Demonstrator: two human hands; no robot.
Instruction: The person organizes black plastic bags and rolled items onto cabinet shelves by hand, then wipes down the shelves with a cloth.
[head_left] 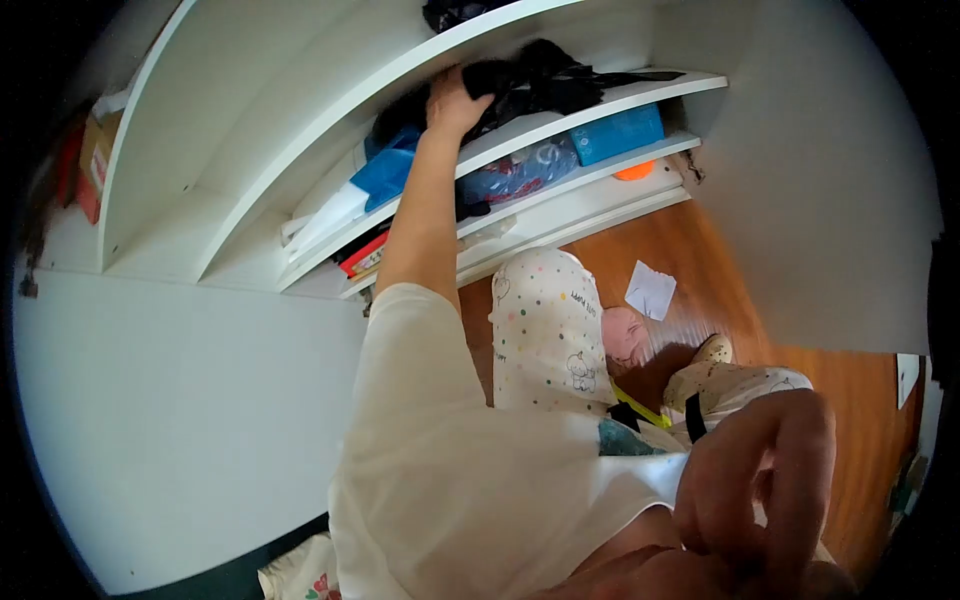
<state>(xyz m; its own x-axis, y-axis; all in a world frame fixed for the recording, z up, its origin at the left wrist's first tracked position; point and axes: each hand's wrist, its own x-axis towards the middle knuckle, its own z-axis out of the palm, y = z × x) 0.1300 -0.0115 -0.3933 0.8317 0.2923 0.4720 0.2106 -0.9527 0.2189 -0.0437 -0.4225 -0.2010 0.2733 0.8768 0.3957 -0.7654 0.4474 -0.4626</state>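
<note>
Right hand (755,480), close up: fingers curled, whether holding anything cannot be told; left hand (457,108), outstretched: fingers at black crumpled material (545,85) on white shelf (668,95), tips hidden, grip cannot be told; blue box (618,135), one shelf below

"Where does this view come from?"
"The wearer's head, facing forward and steeply down."
"What sits close?"
"The wearer's white shirt (440,480), low in view; the open shelves (550,137) lie farther off, at the top, the wooden floor (700,270) beneath."
"Level?"
"Aslant: shelf edges climb rightward, and dark corners frame the wide, rounded picture."
</note>
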